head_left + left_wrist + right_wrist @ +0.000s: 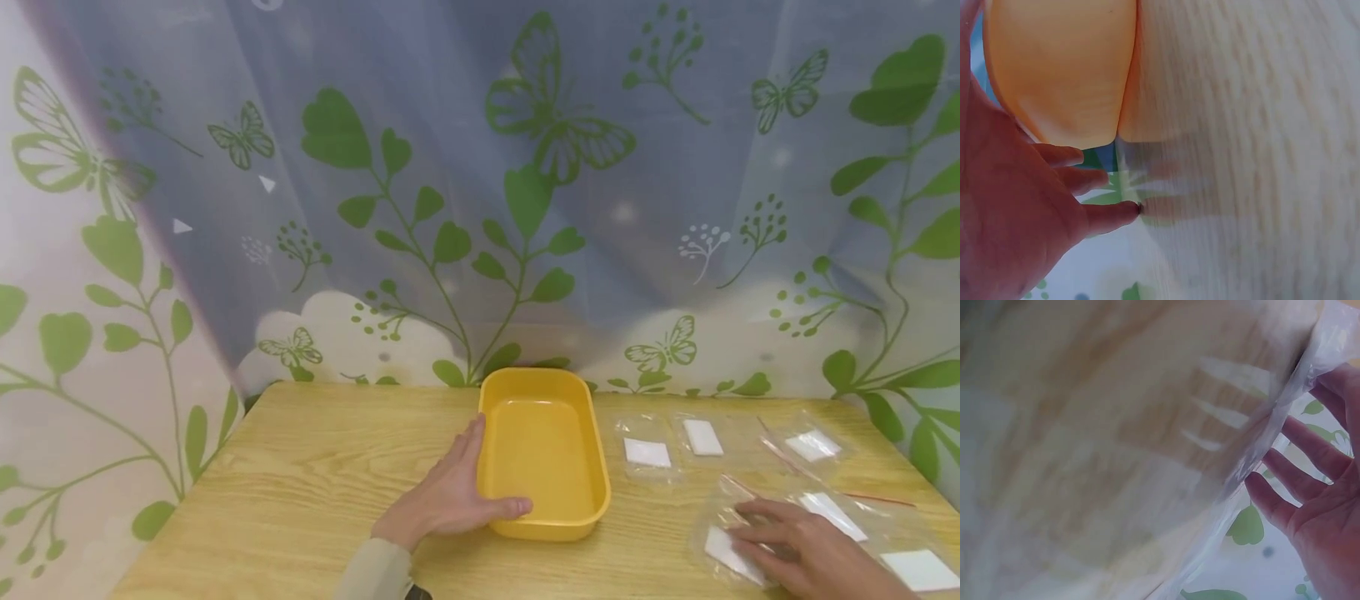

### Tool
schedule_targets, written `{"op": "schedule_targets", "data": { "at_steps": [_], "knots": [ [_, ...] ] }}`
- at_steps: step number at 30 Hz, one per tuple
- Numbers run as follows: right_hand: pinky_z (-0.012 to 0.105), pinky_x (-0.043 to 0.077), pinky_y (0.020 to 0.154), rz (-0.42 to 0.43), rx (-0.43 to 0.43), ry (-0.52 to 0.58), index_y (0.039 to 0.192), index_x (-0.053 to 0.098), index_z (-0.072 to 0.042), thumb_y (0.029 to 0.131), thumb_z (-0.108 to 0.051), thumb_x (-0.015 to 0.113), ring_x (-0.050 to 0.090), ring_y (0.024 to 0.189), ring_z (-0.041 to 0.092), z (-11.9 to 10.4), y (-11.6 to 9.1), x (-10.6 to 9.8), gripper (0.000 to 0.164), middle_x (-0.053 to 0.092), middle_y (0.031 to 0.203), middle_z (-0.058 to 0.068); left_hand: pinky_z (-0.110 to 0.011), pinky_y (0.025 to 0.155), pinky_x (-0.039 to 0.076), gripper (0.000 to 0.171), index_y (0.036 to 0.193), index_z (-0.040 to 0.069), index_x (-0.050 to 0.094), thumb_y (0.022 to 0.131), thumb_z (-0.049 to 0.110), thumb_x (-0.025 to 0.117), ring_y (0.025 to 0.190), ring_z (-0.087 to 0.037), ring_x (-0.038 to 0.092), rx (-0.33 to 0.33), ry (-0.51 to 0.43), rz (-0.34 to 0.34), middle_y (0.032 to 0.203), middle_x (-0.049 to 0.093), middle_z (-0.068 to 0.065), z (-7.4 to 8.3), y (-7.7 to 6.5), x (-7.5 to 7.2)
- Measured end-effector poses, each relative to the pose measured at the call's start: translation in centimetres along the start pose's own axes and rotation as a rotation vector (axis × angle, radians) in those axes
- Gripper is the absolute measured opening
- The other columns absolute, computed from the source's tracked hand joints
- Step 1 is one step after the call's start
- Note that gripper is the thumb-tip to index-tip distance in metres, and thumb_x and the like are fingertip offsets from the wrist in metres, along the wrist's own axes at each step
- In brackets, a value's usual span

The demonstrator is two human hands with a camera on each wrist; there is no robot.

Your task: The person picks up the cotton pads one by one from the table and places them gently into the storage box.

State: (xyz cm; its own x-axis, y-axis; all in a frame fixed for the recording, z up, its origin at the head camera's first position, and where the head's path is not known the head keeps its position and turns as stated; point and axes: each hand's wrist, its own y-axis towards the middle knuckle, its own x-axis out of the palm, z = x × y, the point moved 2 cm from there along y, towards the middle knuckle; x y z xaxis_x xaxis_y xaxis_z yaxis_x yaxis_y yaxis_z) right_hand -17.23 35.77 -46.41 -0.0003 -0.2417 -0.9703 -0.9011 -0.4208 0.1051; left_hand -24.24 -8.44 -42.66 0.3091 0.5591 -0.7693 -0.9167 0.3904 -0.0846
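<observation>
My left hand (453,492) rests at the near left corner of a yellow plastic bin (543,450), its fingers along the outside wall and its thumb over the near rim. In the left wrist view, straight, spread fingers (1113,215) show beside the orange-looking bin (1063,69). At the right, my right hand (806,542) lies over a clear zip bag (723,512) holding a white rectangular piece (731,554). In the right wrist view the spread fingertips (1260,484) touch the edge of clear plastic (1257,440).
Several more clear bags with white pieces lie around the right hand, among them one bag (647,454) nearest the bin and another (702,437) beside it. Some have red strips. The wooden table (337,450) meets a leaf-and-butterfly-patterned curtain (420,208) at the back.
</observation>
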Motion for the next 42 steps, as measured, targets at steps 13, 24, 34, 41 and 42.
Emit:
{"op": "schedule_targets", "data": {
  "at_steps": [13, 24, 34, 41, 42],
  "knots": [
    [0.0, 0.043, 0.071, 0.309, -0.236, 0.027, 0.092, 0.079, -0.025, 0.074, -0.01, 0.089, 0.068, 0.09, 0.0, -0.6, 0.5, 0.1, 0.025, 0.076, 0.1, 0.003, -0.066, 0.125, 0.022, 0.143, 0.165, 0.018, -0.011, 0.07, 0.077, 0.078, 0.158, -0.042, 0.018, -0.003, -0.041, -0.021, 0.172, 0.011, -0.019, -0.1, 0.1, 0.3],
    [-0.002, 0.042, 0.074, 0.416, -0.233, 0.057, 0.095, 0.075, -0.027, 0.069, -0.001, 0.089, 0.067, 0.091, -0.004, -1.3, 1.3, 0.0, 0.039, 0.075, 0.097, -0.007, -0.071, 0.124, 0.016, 0.141, 0.165, 0.016, -0.011, 0.072, 0.071, 0.08, 0.156, -0.04, 0.027, 0.041, -0.085, -0.025, 0.172, 0.014, -0.015, 0.1, 0.1, 0.3],
    [-0.001, 0.043, 0.072, 0.474, -0.196, 0.117, 0.098, 0.072, -0.023, 0.072, 0.003, 0.086, 0.065, 0.089, -0.008, -1.9, 1.5, 0.0, 0.039, 0.073, 0.094, -0.016, -0.072, 0.123, 0.016, 0.144, 0.164, 0.012, -0.012, 0.071, 0.069, 0.082, 0.154, -0.04, 0.029, 0.033, -0.1, -0.02, 0.172, 0.014, -0.017, 0.1, 0.1, 0.5],
    [0.001, 0.044, 0.069, 0.487, -0.178, 0.152, 0.1, 0.073, -0.019, 0.085, -0.006, 0.081, 0.067, 0.087, -0.004, -2.3, 2.0, -0.4, 0.021, 0.075, 0.096, -0.014, -0.071, 0.124, 0.014, 0.145, 0.164, 0.014, -0.015, 0.072, 0.069, 0.082, 0.154, -0.042, 0.029, 0.031, -0.098, -0.027, 0.172, 0.011, -0.018, 0.0, 0.0, 0.5],
    [0.001, 0.044, 0.069, 0.495, -0.177, 0.158, 0.1, 0.074, -0.018, 0.086, -0.008, 0.081, 0.067, 0.087, -0.003, -2.4, 2.0, -0.5, 0.018, 0.075, 0.096, -0.015, -0.071, 0.124, 0.013, 0.144, 0.164, 0.015, -0.015, 0.072, 0.07, 0.082, 0.154, -0.042, 0.028, 0.03, -0.097, -0.028, 0.172, 0.01, -0.018, 0.0, 0.0, 0.4]
  ]
}}
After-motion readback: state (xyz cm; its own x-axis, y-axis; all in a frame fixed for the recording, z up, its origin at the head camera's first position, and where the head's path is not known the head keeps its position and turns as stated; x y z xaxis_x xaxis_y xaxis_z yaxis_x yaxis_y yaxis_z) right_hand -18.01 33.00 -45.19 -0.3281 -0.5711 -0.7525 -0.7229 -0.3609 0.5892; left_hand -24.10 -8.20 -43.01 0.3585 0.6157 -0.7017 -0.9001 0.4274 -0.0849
